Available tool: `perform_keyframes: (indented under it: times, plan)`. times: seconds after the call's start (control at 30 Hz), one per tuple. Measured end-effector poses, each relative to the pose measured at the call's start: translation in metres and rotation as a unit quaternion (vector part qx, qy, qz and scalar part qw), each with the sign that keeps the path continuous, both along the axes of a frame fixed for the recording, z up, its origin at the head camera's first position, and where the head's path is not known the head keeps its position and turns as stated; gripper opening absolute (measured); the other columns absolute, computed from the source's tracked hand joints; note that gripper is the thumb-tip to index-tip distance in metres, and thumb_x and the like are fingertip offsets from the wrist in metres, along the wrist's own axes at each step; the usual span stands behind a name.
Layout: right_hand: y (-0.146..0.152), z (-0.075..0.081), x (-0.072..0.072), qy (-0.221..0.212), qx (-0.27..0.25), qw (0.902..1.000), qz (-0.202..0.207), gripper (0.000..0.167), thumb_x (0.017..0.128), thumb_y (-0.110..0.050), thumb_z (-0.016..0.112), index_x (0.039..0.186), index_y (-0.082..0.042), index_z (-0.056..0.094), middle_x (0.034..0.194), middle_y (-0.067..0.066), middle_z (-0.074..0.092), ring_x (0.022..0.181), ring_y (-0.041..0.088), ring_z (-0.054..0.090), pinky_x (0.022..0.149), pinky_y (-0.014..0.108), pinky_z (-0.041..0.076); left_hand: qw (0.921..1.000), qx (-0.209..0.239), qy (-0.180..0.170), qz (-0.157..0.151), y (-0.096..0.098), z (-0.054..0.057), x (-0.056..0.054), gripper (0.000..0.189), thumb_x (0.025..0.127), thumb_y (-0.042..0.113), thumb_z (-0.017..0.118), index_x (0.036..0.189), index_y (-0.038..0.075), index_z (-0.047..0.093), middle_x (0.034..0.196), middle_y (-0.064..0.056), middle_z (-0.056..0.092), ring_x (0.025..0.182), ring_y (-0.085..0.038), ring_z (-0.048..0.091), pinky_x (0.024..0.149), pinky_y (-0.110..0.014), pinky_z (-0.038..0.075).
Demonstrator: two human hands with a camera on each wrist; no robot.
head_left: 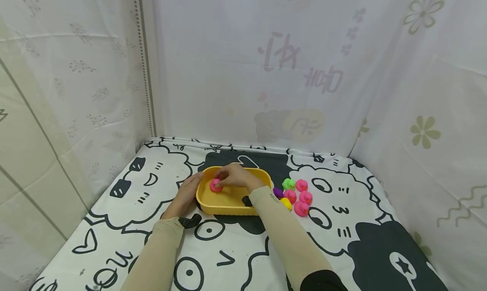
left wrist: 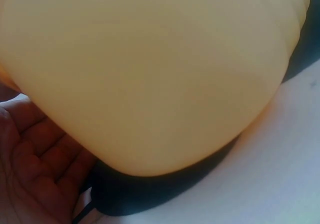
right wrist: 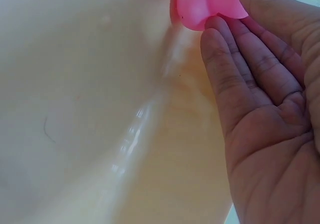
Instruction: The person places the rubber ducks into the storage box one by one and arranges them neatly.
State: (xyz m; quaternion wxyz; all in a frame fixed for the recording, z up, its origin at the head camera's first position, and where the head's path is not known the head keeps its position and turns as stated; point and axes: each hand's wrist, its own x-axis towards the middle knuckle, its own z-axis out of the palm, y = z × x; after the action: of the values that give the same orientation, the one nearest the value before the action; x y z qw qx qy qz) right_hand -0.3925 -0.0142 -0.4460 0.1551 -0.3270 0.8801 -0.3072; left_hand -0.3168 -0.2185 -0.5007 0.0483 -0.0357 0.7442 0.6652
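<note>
A yellow plastic basin stands on the patterned cloth. At its left end my left hand holds it by the side; the left wrist view shows the fingers against the outer wall, their tips hidden behind it. Reaching over the basin, my right hand pinches a pink rubber duck between thumb and fingertips, inside the left part of the basin. Up close in the right wrist view, the duck shows only in part, above the fingers.
Right of the basin sit several pink ducks, a green duck, a yellow duck and a purple one, the last two partly behind the right sleeve. White curtains rise behind and beside the cloth.
</note>
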Motion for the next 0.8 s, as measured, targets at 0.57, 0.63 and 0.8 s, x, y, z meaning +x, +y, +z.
perform_keyframes:
  times: [0.57,0.63,0.8]
  plan:
    - [0.006,0.011,0.002,0.017,-0.002,0.9996,0.024,0.038,0.091,-0.03,0.077,0.124,-0.012,0.071,0.114,-0.005,0.071,0.103,0.009,0.065,0.092,0.023,0.054,0.9999,0.008,-0.014,0.001,0.001,0.003,0.001,0.069,0.104,0.058,0.039,0.154,0.011,0.039,0.157,-0.011,0.04,0.137,-0.028,0.045,0.115,-0.045,0.038]
    - [0.008,0.016,0.003,0.02,-0.003,0.9995,0.026,0.039,0.091,-0.031,0.077,0.124,-0.011,0.071,0.115,-0.004,0.072,0.104,0.01,0.066,0.092,0.023,0.054,0.9999,0.011,-0.013,0.0,0.001,0.002,0.001,0.068,0.104,0.057,0.039,0.154,0.011,0.04,0.156,-0.011,0.041,0.136,-0.029,0.046,0.115,-0.045,0.038]
    - [0.017,0.027,0.005,0.034,-0.012,0.9988,0.033,0.04,0.091,-0.029,0.077,0.125,-0.01,0.071,0.118,0.001,0.071,0.106,0.011,0.066,0.092,0.024,0.055,0.9997,0.024,-0.01,-0.003,0.001,0.002,0.001,0.071,0.103,0.059,0.04,0.155,0.01,0.038,0.159,-0.01,0.037,0.142,-0.029,0.04,0.117,-0.045,0.035]
